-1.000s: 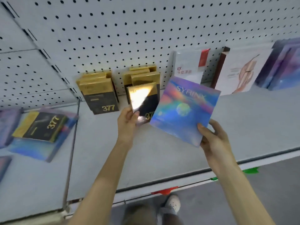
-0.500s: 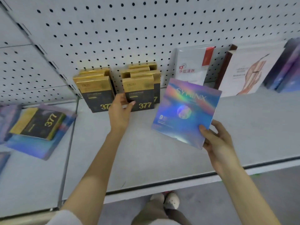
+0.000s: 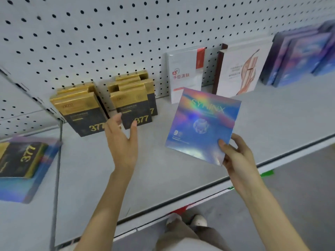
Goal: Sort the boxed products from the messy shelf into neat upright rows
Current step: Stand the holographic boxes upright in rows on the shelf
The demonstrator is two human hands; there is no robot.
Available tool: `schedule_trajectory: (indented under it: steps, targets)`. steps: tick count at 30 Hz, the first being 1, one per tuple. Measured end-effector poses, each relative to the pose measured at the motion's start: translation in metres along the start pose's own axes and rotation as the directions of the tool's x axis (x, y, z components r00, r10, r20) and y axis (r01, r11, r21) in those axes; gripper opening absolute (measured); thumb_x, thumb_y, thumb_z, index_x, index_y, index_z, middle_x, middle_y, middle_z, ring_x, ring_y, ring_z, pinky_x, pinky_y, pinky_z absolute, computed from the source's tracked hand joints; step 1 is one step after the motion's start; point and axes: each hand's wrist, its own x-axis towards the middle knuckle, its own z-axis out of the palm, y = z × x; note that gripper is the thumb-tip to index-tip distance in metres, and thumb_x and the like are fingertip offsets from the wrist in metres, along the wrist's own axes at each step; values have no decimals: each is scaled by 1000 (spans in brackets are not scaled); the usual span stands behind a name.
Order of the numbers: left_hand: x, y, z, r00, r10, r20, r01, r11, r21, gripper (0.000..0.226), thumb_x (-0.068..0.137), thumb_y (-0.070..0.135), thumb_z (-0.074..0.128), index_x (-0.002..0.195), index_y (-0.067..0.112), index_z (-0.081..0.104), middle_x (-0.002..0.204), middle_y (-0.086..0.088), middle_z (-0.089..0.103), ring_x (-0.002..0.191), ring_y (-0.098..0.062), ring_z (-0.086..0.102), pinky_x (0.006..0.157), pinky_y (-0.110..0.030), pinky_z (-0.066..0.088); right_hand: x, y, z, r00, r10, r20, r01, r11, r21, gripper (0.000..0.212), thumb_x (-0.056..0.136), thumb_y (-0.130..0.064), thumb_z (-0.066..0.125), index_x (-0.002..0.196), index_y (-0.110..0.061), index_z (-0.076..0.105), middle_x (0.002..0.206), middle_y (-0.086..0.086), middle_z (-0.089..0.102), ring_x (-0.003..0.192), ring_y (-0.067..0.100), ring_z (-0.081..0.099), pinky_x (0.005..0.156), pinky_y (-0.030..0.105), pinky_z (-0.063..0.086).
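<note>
My right hand (image 3: 234, 156) pinches the lower right corner of a holographic blue box (image 3: 203, 124) and holds it tilted above the shelf (image 3: 272, 113). My left hand (image 3: 122, 140) hovers open in front of two upright rows of gold-and-black "377" boxes: the left row (image 3: 81, 109) and the right row (image 3: 131, 104). Its thumb tip overlaps the front right box's lower edge; the fingers hold nothing. A white box with a red tab (image 3: 184, 75) and a white box with a figure print (image 3: 243, 67) stand against the pegboard behind.
Blue-purple holographic boxes (image 3: 297, 55) stand upright at the far right. On the adjoining left shelf a "377" box (image 3: 20, 158) lies flat on a flat holographic box (image 3: 21, 187). A metal divider (image 3: 57, 169) separates the two shelves. My shoes (image 3: 186, 221) show on the floor below.
My left hand set the tilted "377" box upright at the front of the right row, then let go and drew back a little. My right hand kept holding the holographic box.
</note>
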Motion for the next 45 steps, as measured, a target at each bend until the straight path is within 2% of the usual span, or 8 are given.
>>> schedule_trajectory:
  steps: [5,11,15,23,31,38,41,45]
  targets:
    - [-38,58,34,961,-63,268,130,961,-242,24,94,25,59,117,22,52,106,9,61,95,4,59,80,-10,46,-3,-4,-33,999,1,-35,1,999,35,24,92,-9,61,115,-15,58,90,3,76,70,11,70,51,15,48]
    - [-95,120,109,780,-94,618,311,916,-254,30,78,42,64,103,27,60,95,13,70,91,-13,67,80,-29,52,11,-20,-106,999,-26,-26,29,994,107,30,91,-8,62,120,-10,58,101,7,75,81,16,72,58,20,52]
    - [-137,160,171,786,-120,606,316,921,-227,30,68,39,68,94,26,60,91,0,70,82,-20,67,76,-41,53,30,-47,-181,996,-59,-72,65,995,82,26,89,-8,64,114,-14,65,93,2,76,80,14,72,62,19,53]
    - [-231,266,295,773,-96,628,350,889,-295,36,66,29,78,92,20,54,89,1,70,78,-15,68,66,-29,55,82,-139,-333,959,-237,-157,220,968,-117,28,90,-8,65,116,-17,64,103,7,73,91,18,69,77,32,56]
    - [-251,307,375,816,-163,554,365,889,-277,35,75,3,79,91,23,55,82,7,72,78,-18,70,72,-42,57,142,-171,-412,954,-293,-62,270,930,-251,31,85,-3,69,105,-26,64,96,0,73,83,14,66,67,20,51]
    - [-230,341,494,859,-133,494,293,920,-261,36,72,9,82,89,29,57,83,18,69,73,-12,66,67,-26,53,240,-210,-478,950,-307,-54,274,905,-327,30,84,-3,70,102,-26,64,85,-6,72,73,9,63,64,20,51]
    - [-223,365,554,882,-98,460,269,907,-324,36,71,10,82,91,30,58,88,7,70,76,-10,67,70,-22,53,291,-235,-506,935,-347,-72,296,877,-379,32,82,2,70,95,-26,62,82,-6,70,65,2,61,60,13,48]
    - [-204,385,609,951,-113,289,204,929,-308,37,67,22,77,94,36,55,95,4,63,86,0,62,77,-16,50,360,-267,-520,933,-353,72,343,808,-479,28,81,10,68,92,-14,59,67,-23,65,59,-9,55,57,3,41]
